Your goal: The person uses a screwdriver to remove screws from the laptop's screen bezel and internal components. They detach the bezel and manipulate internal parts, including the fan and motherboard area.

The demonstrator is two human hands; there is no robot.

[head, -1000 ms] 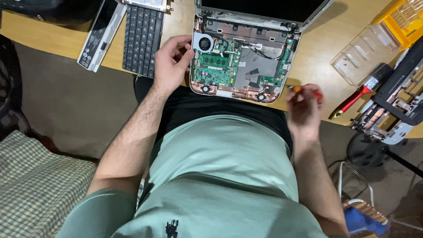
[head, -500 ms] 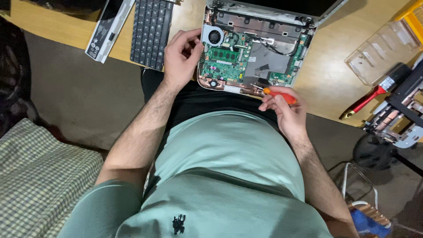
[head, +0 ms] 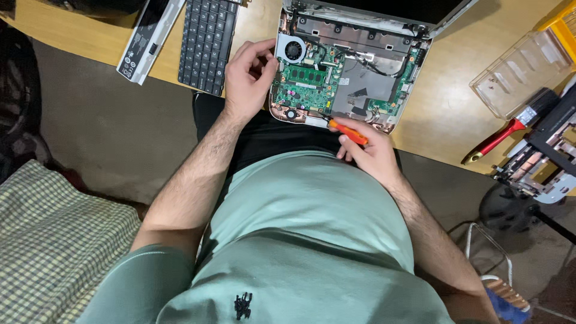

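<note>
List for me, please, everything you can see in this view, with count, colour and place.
opened laptop: one, silver case, green boards exposed, on the desk's near edge
fan: one, black, laptop's upper left corner
keyboard: one, black, loose on the desk left of the laptop
long pack: one, black and white, left of the keyboard
clear plastic tray: one, right of the laptop
red-handled tool: one, on the desk's right
desk: one, wooden
checked cloth: one, green and white, lower left
screwdriver: one, orange handle, in the right hand
left hand: at the laptop's left edge
right hand: at the laptop's near edge
</note>
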